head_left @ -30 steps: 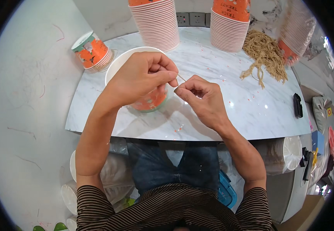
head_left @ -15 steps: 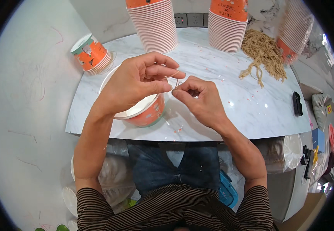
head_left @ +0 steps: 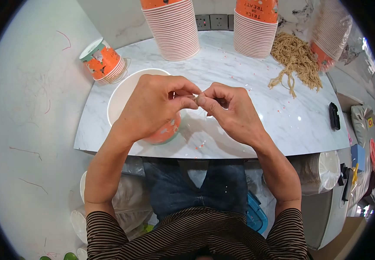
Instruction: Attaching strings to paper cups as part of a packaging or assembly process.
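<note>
Over the near part of the table, my left hand [head_left: 150,106] and my right hand [head_left: 235,110] meet with their fingertips pinched together. Between them is a short piece of thin tan string [head_left: 184,96], mostly hidden by the fingers. Each thumb presses against a forefinger on it. Under and behind my left hand stands a large paper bucket [head_left: 120,93] with a white inside and an orange printed outside with a green base. My left hand and wrist cover part of its rim and wall. I cannot tell whether the string is joined to the bucket.
Two tall stacks of orange paper buckets [head_left: 174,34] [head_left: 255,37] stand at the back. A smaller stack [head_left: 103,60] leans at the far left. Tan cord [head_left: 297,63] lies heaped at the back right, beside wrapped buckets [head_left: 332,32]. A black object [head_left: 334,116] sits near the right edge.
My left hand has closed its raised fingers down to the string and turned over. My right hand has shifted slightly right. More of the bucket's open top shows now.
</note>
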`<state>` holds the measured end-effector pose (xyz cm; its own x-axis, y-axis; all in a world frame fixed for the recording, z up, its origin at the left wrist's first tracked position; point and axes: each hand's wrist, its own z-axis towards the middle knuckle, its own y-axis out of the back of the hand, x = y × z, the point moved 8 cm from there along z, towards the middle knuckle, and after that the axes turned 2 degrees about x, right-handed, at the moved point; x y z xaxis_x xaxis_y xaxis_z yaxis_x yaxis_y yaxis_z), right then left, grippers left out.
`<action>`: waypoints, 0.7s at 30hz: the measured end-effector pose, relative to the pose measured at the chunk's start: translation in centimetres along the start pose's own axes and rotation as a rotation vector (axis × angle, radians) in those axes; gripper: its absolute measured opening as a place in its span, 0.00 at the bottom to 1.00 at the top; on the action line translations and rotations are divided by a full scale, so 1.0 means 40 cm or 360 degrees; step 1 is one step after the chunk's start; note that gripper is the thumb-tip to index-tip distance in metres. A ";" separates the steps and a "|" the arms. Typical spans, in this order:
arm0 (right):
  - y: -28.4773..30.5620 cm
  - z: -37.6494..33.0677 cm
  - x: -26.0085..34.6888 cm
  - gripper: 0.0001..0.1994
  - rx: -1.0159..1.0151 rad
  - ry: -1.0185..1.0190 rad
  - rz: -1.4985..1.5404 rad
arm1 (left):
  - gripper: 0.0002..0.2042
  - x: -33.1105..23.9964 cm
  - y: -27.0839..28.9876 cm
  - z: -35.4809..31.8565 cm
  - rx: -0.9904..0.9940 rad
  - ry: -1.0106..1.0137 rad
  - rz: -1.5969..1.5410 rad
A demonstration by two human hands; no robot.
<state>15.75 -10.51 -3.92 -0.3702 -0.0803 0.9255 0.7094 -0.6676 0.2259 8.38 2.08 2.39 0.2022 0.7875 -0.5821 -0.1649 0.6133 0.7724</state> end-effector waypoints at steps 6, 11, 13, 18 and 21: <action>-0.003 -0.006 0.010 0.13 0.0023 0.0049 0.0059 | 0.06 0.021 0.009 -0.002 -0.0008 0.0104 -0.0241; -0.015 -0.005 -0.025 0.13 0.0024 0.0000 0.0302 | 0.06 0.056 0.018 0.004 0.0000 0.0244 -0.0541; -0.017 -0.007 -0.039 0.14 -0.0019 -0.0030 0.0347 | 0.07 0.065 0.017 0.004 -0.0012 0.0339 -0.0830; -0.025 -0.001 -0.041 0.14 -0.0060 -0.0094 0.0533 | 0.07 0.076 0.012 -0.004 0.0025 0.0373 -0.0965; -0.030 0.006 -0.040 0.14 -0.0093 -0.0157 0.0492 | 0.07 0.080 0.013 -0.004 0.0037 0.0386 -0.0952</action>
<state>15.65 -9.41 -5.62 -0.0808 -0.2152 0.9732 0.7426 -0.6643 -0.0852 8.77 4.92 0.89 0.0283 0.3026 -0.9527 -0.0701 0.9513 0.3001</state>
